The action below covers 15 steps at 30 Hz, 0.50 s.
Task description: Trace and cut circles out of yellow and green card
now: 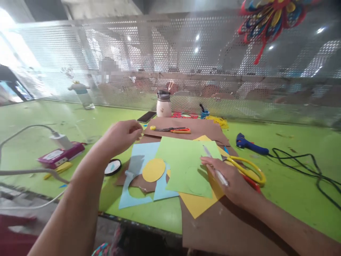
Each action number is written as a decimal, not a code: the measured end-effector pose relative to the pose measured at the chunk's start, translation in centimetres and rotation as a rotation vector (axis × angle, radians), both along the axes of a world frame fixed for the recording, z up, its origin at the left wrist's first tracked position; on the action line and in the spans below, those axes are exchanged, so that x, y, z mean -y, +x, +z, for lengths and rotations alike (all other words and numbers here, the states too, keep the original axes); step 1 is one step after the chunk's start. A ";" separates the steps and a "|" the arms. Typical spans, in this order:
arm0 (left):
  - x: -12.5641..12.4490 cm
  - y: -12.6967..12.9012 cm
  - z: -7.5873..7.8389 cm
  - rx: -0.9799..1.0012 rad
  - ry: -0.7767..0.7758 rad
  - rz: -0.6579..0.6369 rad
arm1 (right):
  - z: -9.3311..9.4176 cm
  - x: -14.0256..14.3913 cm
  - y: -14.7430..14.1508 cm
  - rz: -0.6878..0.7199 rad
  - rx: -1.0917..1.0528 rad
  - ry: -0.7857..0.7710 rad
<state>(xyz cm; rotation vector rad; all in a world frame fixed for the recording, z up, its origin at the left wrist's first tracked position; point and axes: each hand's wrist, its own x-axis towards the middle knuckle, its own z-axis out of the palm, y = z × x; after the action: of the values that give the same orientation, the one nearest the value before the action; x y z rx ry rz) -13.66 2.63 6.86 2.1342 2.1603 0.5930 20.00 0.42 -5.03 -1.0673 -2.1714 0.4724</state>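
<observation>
A white pen is held in my right hand, over the right part of a light green paper sheet. Faint curved lines show on that sheet. Under it lie a yellow sheet and light blue paper with round holes cut out. On the blue paper rests a yellow paper circle. My left hand hovers by the brown cardboard, its fingers curled and partly hidden; what they hold, if anything, does not show. Yellow-handled scissors lie beside my right hand.
Orange-handled scissors lie on the cardboard near a bottle and a phone. On the right is a blue glue gun with its cord. A purple power strip and a roll of tape sit left.
</observation>
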 end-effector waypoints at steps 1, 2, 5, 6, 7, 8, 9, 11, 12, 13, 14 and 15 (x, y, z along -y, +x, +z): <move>0.5 -0.7 0.0 -0.017 0.007 0.034 | -0.1 -0.1 0.0 0.013 0.016 0.006; 1.0 -1.4 -0.1 -0.042 0.000 0.067 | -0.2 -0.1 0.1 0.016 0.025 0.012; 2.6 -3.4 -1.1 -0.089 -0.053 0.133 | -0.3 -0.1 0.2 0.004 0.036 0.004; 3.2 -4.0 -1.6 -0.090 -0.077 0.150 | -0.2 -0.1 0.2 -0.005 0.037 -0.006; 3.8 -4.5 -2.1 -0.091 -0.085 0.173 | -0.2 -0.1 0.2 -0.011 0.038 -0.017; 4.3 -5.1 -2.7 -0.091 -0.082 0.207 | -0.2 -0.1 0.2 -0.016 0.037 -0.027; 4.9 -5.6 -3.2 -0.091 -0.073 0.251 | -0.2 -0.1 0.2 -0.020 0.034 -0.035; 6.0 -6.4 -4.3 -0.081 -0.057 0.308 | -0.2 -0.1 0.2 -0.028 0.028 -0.051; 6.4 -6.7 -4.9 -0.069 -0.049 0.328 | -0.2 -0.1 0.1 -0.032 0.027 -0.059; 6.9 -6.9 -5.4 -0.056 -0.039 0.339 | -0.2 -0.1 0.1 -0.040 0.026 -0.065; 7.2 -7.1 -5.8 -0.041 -0.030 0.352 | -0.1 -0.1 0.0 -0.048 0.025 -0.072; 7.5 -7.2 -6.2 -0.026 -0.025 0.358 | -0.1 -0.1 0.0 -0.054 0.025 -0.079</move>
<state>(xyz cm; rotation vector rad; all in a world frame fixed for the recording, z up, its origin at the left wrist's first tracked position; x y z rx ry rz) -20.87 -4.89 0.62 1.7606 2.5693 0.5547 19.97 0.55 -5.13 -1.1777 -2.1551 0.5261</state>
